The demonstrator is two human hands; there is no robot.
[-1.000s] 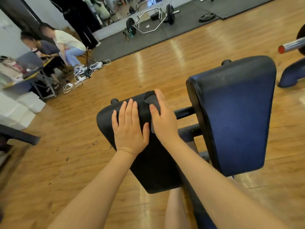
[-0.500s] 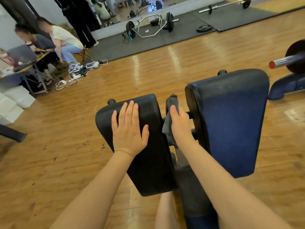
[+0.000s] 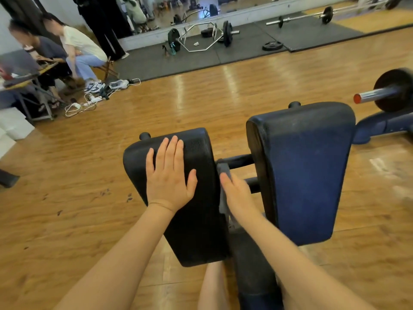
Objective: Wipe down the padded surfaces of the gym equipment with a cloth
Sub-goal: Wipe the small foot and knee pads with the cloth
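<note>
Two dark padded cushions sit side by side on a gym machine. My left hand [image 3: 169,177] lies flat, fingers spread, on top of the left black pad [image 3: 196,220]. My right hand [image 3: 234,193] presses a grey cloth [image 3: 223,175] against that pad's inner right side, in the gap between the pads. The right pad [image 3: 306,171] is dark blue with a black upper edge and stands untouched. Black crossbars [image 3: 239,161] join the two pads behind the cloth.
Wooden floor surrounds the machine. A barbell end with a red cap [image 3: 377,95] and black plate juts in at right. Two people sit at a desk [image 3: 26,79] at far left, with cables and shoes [image 3: 96,90] on the floor. Barbells and plates [image 3: 225,32] lie on black mats by the mirror.
My right hand has slid with the cloth off the top of the left pad and down its inner side into the gap. My left hand has stayed flat on the pad.
</note>
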